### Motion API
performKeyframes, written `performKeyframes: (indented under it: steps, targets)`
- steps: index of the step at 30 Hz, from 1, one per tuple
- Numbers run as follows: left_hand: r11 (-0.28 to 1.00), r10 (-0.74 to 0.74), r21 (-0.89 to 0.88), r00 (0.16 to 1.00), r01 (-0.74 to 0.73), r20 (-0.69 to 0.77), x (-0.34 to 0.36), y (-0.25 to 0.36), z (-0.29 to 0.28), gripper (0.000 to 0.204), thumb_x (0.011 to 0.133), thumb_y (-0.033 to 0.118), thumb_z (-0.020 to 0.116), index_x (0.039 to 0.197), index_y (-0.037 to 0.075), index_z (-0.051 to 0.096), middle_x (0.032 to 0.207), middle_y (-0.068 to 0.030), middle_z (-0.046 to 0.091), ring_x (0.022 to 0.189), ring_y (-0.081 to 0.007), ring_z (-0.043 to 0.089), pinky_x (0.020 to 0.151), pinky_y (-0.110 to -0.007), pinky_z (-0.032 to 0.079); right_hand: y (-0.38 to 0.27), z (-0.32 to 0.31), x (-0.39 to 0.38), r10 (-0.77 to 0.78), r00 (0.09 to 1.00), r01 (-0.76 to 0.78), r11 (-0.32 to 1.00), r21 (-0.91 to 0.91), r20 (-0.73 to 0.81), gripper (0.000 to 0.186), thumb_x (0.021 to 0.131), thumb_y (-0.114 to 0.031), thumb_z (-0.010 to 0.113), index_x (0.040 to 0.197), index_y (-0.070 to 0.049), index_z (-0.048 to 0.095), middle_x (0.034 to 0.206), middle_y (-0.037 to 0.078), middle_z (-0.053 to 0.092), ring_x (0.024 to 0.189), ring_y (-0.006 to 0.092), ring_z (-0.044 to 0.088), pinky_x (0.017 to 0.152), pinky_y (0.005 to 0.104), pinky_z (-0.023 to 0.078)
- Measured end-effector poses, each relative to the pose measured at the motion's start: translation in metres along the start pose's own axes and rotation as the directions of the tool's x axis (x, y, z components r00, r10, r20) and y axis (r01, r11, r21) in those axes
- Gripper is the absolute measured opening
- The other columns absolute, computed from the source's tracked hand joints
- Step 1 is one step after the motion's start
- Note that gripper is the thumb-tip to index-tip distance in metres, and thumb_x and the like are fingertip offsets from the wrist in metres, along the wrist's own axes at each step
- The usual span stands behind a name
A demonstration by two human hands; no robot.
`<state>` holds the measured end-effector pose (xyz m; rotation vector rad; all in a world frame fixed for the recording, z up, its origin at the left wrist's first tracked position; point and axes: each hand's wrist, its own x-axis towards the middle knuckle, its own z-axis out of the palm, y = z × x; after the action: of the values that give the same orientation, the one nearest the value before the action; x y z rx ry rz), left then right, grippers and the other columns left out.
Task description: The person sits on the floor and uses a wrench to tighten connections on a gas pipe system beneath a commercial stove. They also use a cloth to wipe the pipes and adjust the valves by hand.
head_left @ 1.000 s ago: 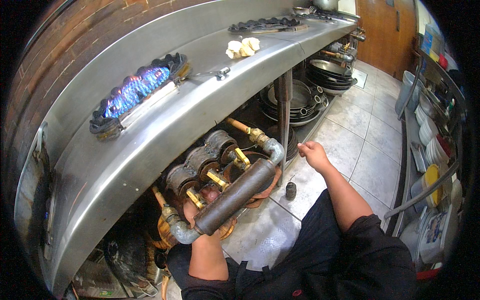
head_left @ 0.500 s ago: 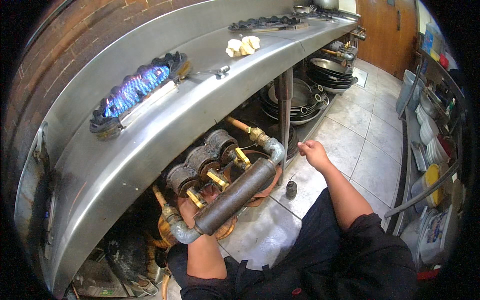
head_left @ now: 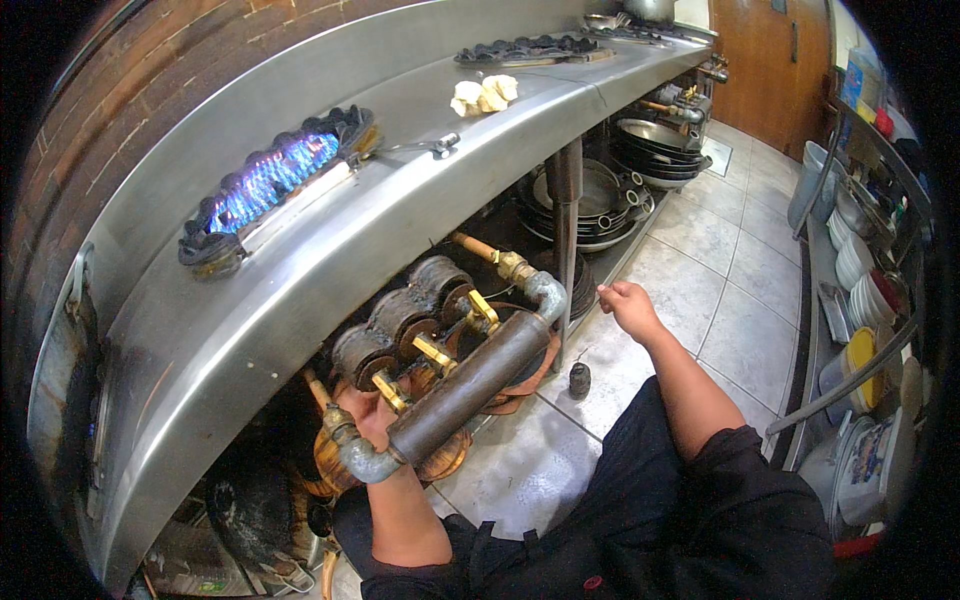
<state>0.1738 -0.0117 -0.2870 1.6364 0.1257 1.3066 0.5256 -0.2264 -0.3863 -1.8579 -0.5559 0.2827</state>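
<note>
My left hand [head_left: 370, 410] reaches behind a thick dark pipe [head_left: 468, 388] at the brass valves [head_left: 390, 390] under the steel range, its fingers mostly hidden. Greasy round burner housings [head_left: 398, 325] sit behind the valves, and the pipe ends in grey elbows [head_left: 362, 455]. My right hand [head_left: 620, 300] hangs right of the upper elbow, fingers curled in a pinch; what they hold, if anything, I cannot make out. A small dark cylinder [head_left: 579, 380] stands on the tiles below it. Above, blue flames [head_left: 275, 185] burn in a burner on the range.
A crumpled cream cloth [head_left: 484, 95] lies on the steel range top [head_left: 380, 200]. Stacked pans [head_left: 590, 200] sit beneath it beside a steel leg [head_left: 565, 190]. The tiled floor [head_left: 750, 280] runs to a wooden door [head_left: 765, 70]; a rack with bowls [head_left: 868, 300] lines the right.
My left hand and forearm have shifted slightly leftward behind the pipe. My right hand holds almost the same curled position. The rest looks unchanged.
</note>
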Motion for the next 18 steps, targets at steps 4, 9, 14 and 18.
performKeyframes:
  steps: [4,9,14,18]
  targets:
    - [0.962,0.206,-0.155,0.969,-0.226,-0.137,-0.012,-0.009,0.009,0.034,0.085,0.016,0.059,0.114,0.0,0.051,0.106,-0.0156,0.058,0.09,-0.0236,0.06,0.078,-0.036,0.052,0.001,-0.002,0.001,0.008,1.0,-0.008,0.999,-0.039,0.011,0.035,0.089,-0.029,0.057,0.067,-0.002,0.058,0.065,0.005,0.06,0.062,0.0137,0.053,0.061,0.028,0.042]
    - [0.999,-0.019,-0.038,1.0,0.02,0.024,0.011,-0.025,-0.014,0.045,0.081,0.027,0.064,0.115,0.001,0.052,0.108,-0.0145,0.059,0.089,-0.024,0.061,0.078,-0.036,0.053,0.002,-0.004,0.0,0.02,1.0,-0.02,1.0,-0.007,0.002,0.035,0.09,-0.029,0.057,0.068,-0.002,0.058,0.064,0.005,0.059,0.061,0.0138,0.053,0.061,0.0281,0.042]
    - [0.899,-0.168,-0.382,0.974,0.215,0.154,0.031,-0.015,-0.006,0.063,0.064,0.028,0.085,0.114,0.004,0.055,0.107,-0.0066,0.061,0.095,-0.0209,0.059,0.077,-0.035,0.051,-0.001,-0.007,-0.005,0.017,1.0,-0.017,0.999,0.046,0.01,0.035,0.09,-0.029,0.057,0.067,-0.002,0.058,0.064,0.005,0.058,0.061,0.014,0.053,0.06,0.0279,0.042]
    - [0.975,-0.045,-0.213,0.992,0.069,0.115,0.029,-0.054,-0.033,0.063,0.063,0.024,0.086,0.114,0.004,0.055,0.106,-0.0059,0.061,0.094,-0.0209,0.059,0.077,-0.034,0.051,-0.001,-0.003,-0.001,-0.001,1.0,0.0,1.0,0.026,0.029,0.035,0.089,-0.029,0.057,0.067,-0.002,0.057,0.064,0.005,0.058,0.061,0.0141,0.053,0.06,0.0281,0.042]
